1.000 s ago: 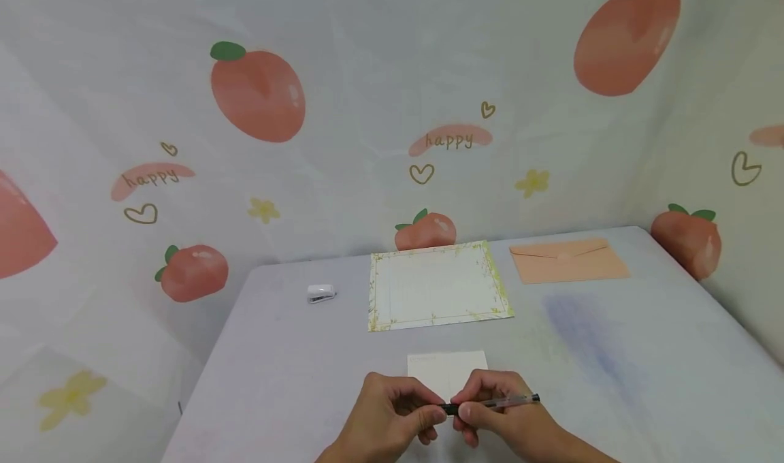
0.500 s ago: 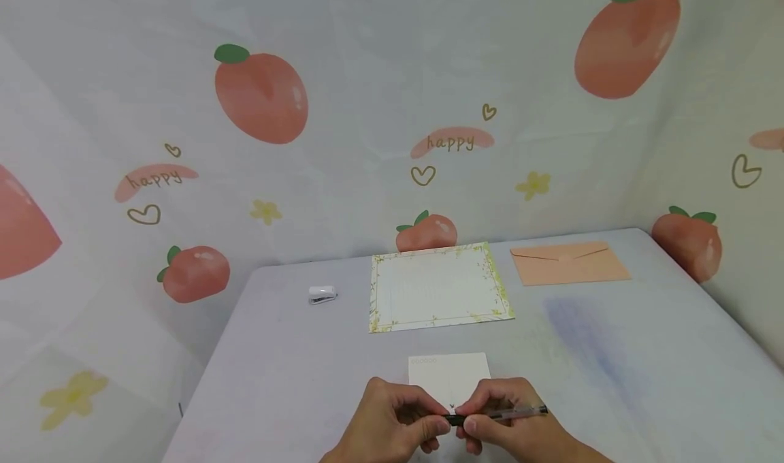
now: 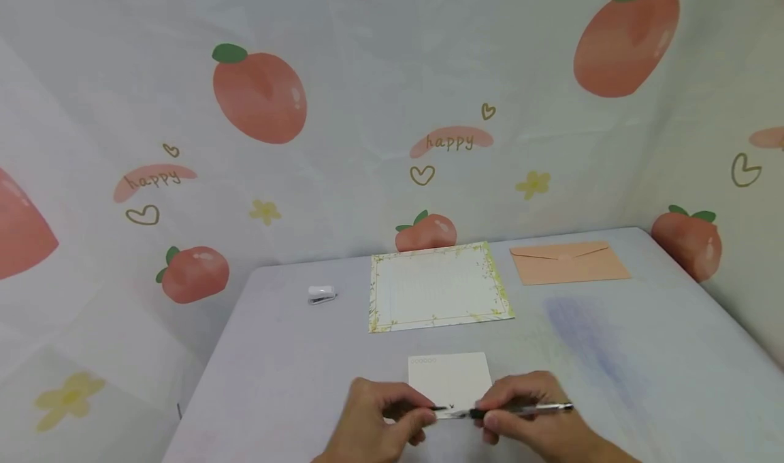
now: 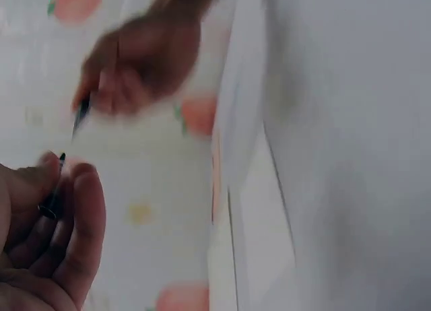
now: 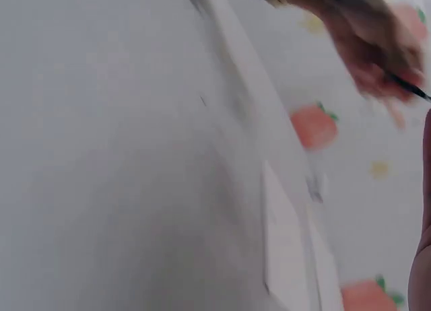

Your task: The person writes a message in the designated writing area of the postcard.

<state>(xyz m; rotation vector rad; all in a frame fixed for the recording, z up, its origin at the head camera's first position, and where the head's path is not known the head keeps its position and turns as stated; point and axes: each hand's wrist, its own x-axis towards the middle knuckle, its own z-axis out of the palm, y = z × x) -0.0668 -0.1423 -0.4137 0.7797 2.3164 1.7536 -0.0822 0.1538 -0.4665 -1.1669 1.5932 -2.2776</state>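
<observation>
My left hand (image 3: 376, 419) pinches a small black pen cap (image 3: 438, 408) between thumb and fingers. To its right, my right hand (image 3: 535, 415) grips a clear-barrelled pen (image 3: 556, 407), its bare tip aimed back at the cap. A gap separates cap and pen, and the left wrist view shows the cap's dark open end (image 4: 48, 209) between the fingers. Both hands are above the near edge of a white card (image 3: 450, 376) that has a row of small marks in its top left corner. Little of the right hand shows in its own wrist view.
Behind the card lies a white sheet with a yellow-green floral border (image 3: 437, 289). A peach envelope (image 3: 569, 264) sits at the back right, and a small white stapler (image 3: 322, 294) at the back left. A fruit-printed curtain (image 3: 355, 95) hangs behind the table (image 3: 275, 368).
The pen has come out of its cap. My right hand has shifted right with the pen, my left hand slightly left with the cap, and more of the card's near part shows between them.
</observation>
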